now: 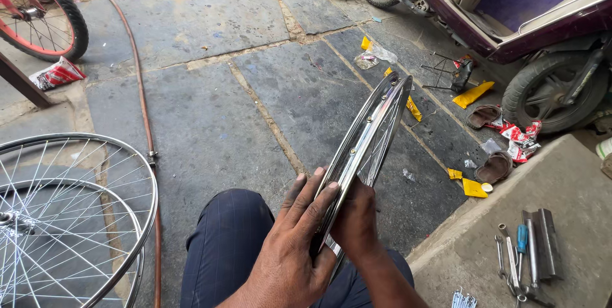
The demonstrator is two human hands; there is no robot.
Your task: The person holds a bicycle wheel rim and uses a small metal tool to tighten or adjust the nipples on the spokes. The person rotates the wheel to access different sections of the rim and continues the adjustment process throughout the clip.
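Left hand: the left hand (pixel 290 244) lies flat and closed against the near face of a chrome bicycle wheel rim (pixel 370 139), fingers spread along the metal, thumb hooked behind.
Right hand: the right hand (pixel 355 219) grips the same rim from the far side, fingers wrapped round it and mostly hidden.
Rim: held on edge above the lap, tilted away, its spoke holes and a few spokes showing; it touches nothing on the stone floor (pixel 210 104).
Doing it well: keep both palms steady, sight along the edge, and turn it slowly so any wobble shows.
Around: spoked wheels (pixel 70 219) lie at the left beside a hose (pixel 143 110); spanners and a screwdriver (pixel 523 254) rest on the concrete ledge at the right, well apart.
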